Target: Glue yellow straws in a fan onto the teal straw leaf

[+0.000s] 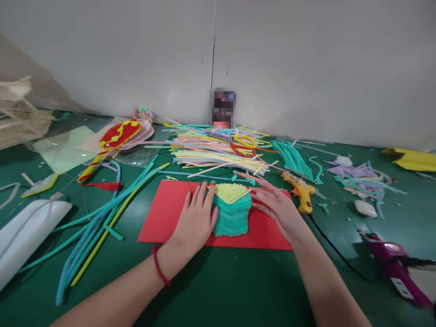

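Observation:
A red sheet of card (160,218) lies on the green table. On its middle sits a panel of pipe cleaners, teal strips (231,220) below and pale yellow strips (231,191) set in a V pattern at the top. My left hand (196,215) rests flat on the card at the panel's left edge, fingers stretched out. Along the right edge of the panel is my right hand (277,206), its fingers loosely extended and apart, the tips near the upper right corner. I see nothing held in either hand.
Loose pipe cleaners (218,156) are heaped behind the card, with scissors (243,144) on top. A yellow glue gun (301,193) and a purple power strip (391,263) lie right. Long strips (98,222), a red fan-shaped craft (119,136) and a white object (30,231) lie left.

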`<state>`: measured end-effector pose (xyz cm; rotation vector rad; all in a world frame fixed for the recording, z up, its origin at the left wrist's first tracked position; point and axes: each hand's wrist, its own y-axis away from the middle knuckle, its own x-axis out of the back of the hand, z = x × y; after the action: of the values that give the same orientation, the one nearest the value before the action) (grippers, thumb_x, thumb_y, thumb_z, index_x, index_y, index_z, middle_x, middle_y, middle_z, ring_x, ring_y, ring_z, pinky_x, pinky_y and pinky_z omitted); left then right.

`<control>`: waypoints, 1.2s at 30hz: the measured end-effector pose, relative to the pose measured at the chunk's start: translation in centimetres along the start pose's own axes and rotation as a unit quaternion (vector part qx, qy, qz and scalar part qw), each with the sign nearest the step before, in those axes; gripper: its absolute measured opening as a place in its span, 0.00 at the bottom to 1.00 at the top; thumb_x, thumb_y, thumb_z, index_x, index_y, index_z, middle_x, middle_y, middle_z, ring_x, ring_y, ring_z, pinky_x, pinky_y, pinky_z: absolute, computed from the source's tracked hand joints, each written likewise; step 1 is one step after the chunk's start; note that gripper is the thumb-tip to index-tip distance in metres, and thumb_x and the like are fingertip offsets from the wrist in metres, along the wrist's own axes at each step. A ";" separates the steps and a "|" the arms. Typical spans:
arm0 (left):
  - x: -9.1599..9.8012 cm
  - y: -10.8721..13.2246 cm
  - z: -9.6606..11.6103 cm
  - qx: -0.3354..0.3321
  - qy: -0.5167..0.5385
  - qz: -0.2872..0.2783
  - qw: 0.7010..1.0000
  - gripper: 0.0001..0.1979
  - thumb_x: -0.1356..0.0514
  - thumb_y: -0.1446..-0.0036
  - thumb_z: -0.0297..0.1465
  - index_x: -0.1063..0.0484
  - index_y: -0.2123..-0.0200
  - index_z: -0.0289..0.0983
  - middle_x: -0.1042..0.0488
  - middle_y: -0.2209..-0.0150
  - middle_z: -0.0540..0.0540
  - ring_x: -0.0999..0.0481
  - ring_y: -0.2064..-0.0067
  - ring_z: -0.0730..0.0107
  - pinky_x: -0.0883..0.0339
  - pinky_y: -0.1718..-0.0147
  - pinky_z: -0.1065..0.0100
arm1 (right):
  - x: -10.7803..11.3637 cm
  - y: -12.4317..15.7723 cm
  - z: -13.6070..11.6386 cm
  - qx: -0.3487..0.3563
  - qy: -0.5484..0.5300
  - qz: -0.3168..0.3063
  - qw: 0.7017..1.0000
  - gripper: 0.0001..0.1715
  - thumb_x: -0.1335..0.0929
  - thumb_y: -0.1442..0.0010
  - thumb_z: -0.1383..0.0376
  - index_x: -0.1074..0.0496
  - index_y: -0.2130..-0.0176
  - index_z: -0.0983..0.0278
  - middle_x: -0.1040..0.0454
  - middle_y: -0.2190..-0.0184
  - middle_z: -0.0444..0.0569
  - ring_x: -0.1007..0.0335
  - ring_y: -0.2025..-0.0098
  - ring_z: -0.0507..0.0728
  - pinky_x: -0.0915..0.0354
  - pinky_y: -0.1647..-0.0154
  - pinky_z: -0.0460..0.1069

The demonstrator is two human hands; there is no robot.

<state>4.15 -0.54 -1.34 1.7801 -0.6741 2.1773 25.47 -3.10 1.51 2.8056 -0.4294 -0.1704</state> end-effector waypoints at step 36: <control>1.2 -2.2 -1.7 0.188 0.693 -0.048 0.694 0.23 0.34 0.53 0.43 0.25 0.58 0.33 0.22 0.55 0.39 0.24 0.52 0.51 0.29 0.56 0.56 | -3.1 0.0 2.1 0.075 -0.016 -0.058 0.995 0.39 0.25 0.55 0.57 0.36 0.46 0.59 0.21 0.70 0.44 0.23 0.64 0.59 0.29 0.58 0.55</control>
<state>3.45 2.03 0.03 -0.1684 0.2696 2.7865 22.18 -2.68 -0.25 2.9809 -0.2985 -0.2174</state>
